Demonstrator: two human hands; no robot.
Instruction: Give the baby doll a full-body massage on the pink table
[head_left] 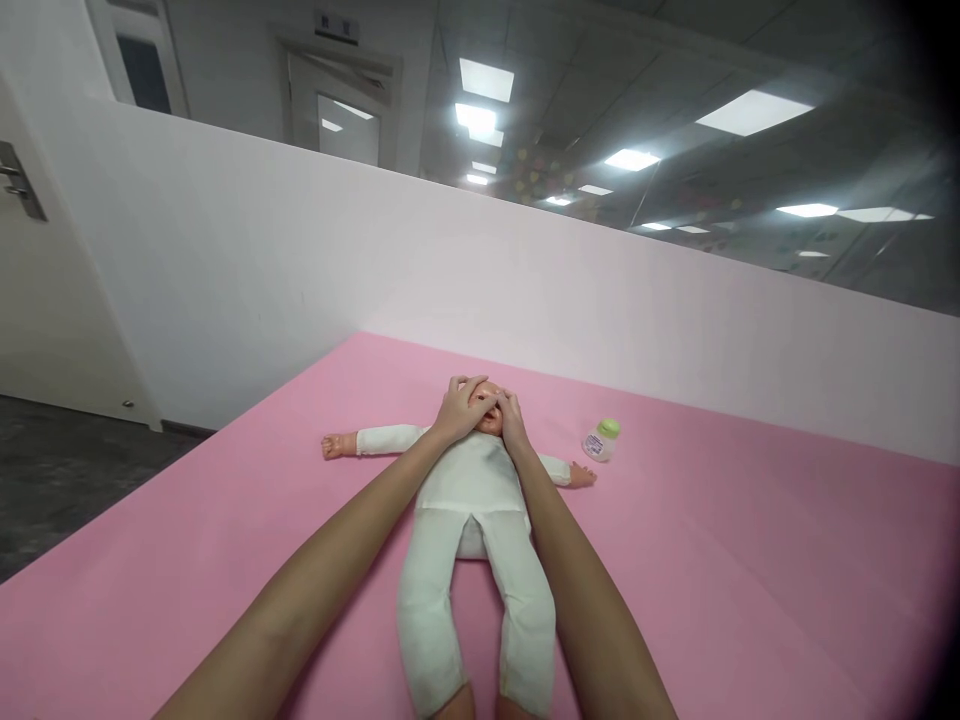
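A baby doll [469,500] in a white one-piece suit lies on its back on a pink mat [712,560], arms spread wide, legs toward me. My left hand [461,408] rests flat over the doll's head, fingers spread across its face. My right hand [512,415] touches the right side of the doll's face, fingers by its cheek. Both forearms run along either side of the doll's body. Most of the doll's head is hidden under my hands.
A small clear bottle with a green cap [602,440] lies on the mat right of the doll's hand. A white partition wall [300,270] stands behind the mat. Dark floor [60,480] and a door lie to the left.
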